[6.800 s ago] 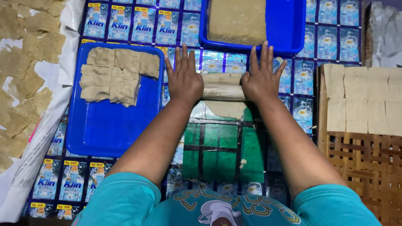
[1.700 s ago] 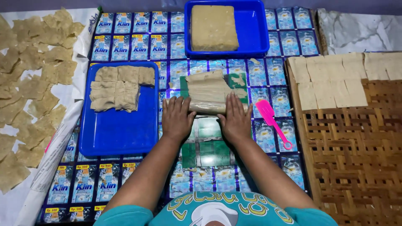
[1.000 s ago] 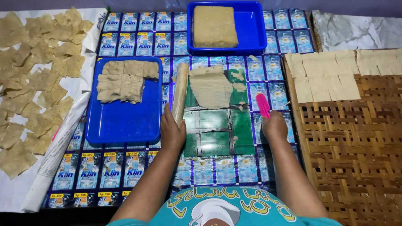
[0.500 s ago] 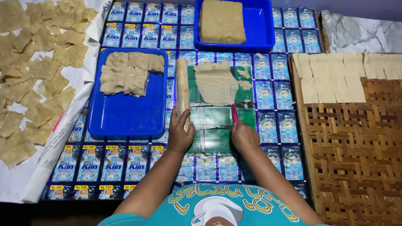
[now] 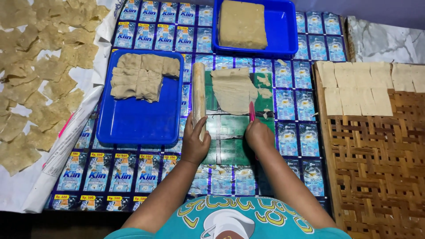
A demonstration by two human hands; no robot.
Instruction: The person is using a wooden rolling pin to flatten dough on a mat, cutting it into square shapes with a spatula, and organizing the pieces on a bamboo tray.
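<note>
Since the shot half a second back barely anything has shifted, but compared with a couple of seconds ago it's a whole different setup: both palms were flat on the rolling pin (image 5: 198,98) pushing it across the dough, and now the pin is turned lengthwise and parked along the left edge of the green mat (image 5: 231,140), with the pink cutter (image 5: 252,111) picked up from the mat's right side. So to me rolling looks done and this reads as the cutting step. The thin dough sheet (image 5: 233,90) lies on the far half of the green mat, between the pin and a few small scraps (image 5: 264,86) on its right. The right hand (image 5: 259,135) is clenched around the cutter's handle, its tip touching the near edge of the sheet. The left hand (image 5: 195,142) is wrapped around the near end of the pin, holding it down. Going outward, the blue tray (image 5: 137,121) just left of the pin holds a pile of dough pieces (image 5: 141,78) at its far end, a second blue tray (image 5: 283,31) beyond the mat carries a thick dough block (image 5: 242,24), cut squares (image 5: 363,86) sit in rows on the woven bamboo rack (image 5: 380,168) to the right, and loads of dried-looking pieces (image 5: 40,75) are spread over the white sheet on the far left.
</note>
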